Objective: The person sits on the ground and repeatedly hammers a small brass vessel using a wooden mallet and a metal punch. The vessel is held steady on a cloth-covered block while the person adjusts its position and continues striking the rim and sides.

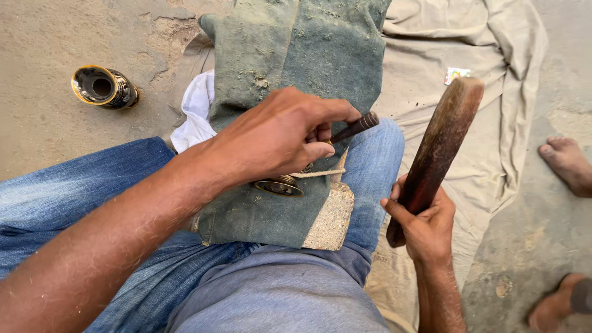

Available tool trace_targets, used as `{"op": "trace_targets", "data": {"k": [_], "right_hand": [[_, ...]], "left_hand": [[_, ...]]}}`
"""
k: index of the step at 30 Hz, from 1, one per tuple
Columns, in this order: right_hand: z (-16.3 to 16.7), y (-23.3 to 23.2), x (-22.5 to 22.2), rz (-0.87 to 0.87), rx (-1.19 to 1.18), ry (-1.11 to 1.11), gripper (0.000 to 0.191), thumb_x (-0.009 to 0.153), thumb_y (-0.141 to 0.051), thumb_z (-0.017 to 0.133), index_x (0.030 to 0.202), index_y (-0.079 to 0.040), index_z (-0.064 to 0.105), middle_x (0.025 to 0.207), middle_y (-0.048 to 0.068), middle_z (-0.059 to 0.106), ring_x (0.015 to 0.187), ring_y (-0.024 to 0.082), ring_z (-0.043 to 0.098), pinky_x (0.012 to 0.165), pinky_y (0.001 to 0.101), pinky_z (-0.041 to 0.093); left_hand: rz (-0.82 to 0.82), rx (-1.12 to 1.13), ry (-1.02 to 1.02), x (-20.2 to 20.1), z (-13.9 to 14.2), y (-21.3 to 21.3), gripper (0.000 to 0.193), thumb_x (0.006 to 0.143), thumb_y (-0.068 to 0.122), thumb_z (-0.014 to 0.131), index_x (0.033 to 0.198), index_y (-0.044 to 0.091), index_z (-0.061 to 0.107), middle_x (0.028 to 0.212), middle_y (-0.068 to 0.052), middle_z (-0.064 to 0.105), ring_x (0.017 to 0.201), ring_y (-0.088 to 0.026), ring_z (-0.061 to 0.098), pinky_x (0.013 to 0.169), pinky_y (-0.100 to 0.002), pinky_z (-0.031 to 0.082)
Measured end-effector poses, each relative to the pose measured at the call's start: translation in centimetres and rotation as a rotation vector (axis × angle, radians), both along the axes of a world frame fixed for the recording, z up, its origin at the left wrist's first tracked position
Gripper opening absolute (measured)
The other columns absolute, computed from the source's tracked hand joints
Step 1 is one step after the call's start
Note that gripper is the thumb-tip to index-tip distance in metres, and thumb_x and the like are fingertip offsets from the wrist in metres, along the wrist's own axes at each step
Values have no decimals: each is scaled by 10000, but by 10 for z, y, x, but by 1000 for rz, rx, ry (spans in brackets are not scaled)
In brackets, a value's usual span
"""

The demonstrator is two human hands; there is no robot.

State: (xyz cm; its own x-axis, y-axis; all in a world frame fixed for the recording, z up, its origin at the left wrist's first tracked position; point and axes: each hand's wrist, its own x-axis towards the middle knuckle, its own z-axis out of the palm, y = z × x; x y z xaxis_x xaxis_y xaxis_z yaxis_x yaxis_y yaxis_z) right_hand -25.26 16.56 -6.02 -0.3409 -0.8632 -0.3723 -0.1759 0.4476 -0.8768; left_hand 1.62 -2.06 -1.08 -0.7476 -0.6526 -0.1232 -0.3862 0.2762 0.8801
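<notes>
1. Far left, on the sandy ground: a dark cylindrical metal piece with a gold rim point(103, 87), lying on its side with the open end toward the camera, well apart from both hands.
2. Just right of it: a white cloth point(196, 111), tucked partly under a dusty green cloth point(296, 55) spread over the blue jeans point(74, 191).
3. Centre: left hand point(280, 135), fingers curled tight round a dark, thin chisel-like tool point(356, 127), upper end sticking out to the right past the knuckles, tip hidden under the hand.
4. Directly beneath that hand: a small round brass-coloured ring piece point(280, 185), resting on the green cloth, with a light cord point(320, 174) running right from it.
5. Below and right of the ring: a rough sandy block point(330, 217), lying at the cloth's edge on the thigh.
6. Further right: right hand point(422, 219), fist closed round the lower end of a thick wooden stick point(439, 145), raised and tilted up to the right, apart from the tool.
7. Behind: a beige sheet point(487, 92) on the ground, a small printed wrapper point(456, 74) on it.
8. Far right edge: bare feet point(567, 163) of another person.
</notes>
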Motion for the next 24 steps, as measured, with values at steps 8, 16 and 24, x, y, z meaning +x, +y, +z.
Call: {"op": "trace_targets", "data": {"k": [8,16,24], "right_hand": [[-37,41,-19,-161,107,-136,402,757,191,720,1096,10,603,920,65,654,854,121,645,743,268,583],[-20,34,-39,-43,137,96,332,781,143,751,1051,-1,624,878,41,669,775,107,628,680,246,521],[-12,27,-44,7,98,87,330,765,123,758,1028,-18,617,867,36,672,801,118,649,730,283,556]], "left_hand": [[-148,-88,-189,-51,-15,-16,529,709,40,800,1224,66,678,1040,-182,748,987,-364,717,822,-469,567],[-198,-96,-254,-71,-12,-14,463,769,-49,713,1206,103,719,1082,-168,747,1018,-358,715,845,-467,568],[-250,-28,-382,-76,-2,-15,537,754,11,769,1264,167,713,1098,-120,748,1049,-313,706,856,-446,564]]}}
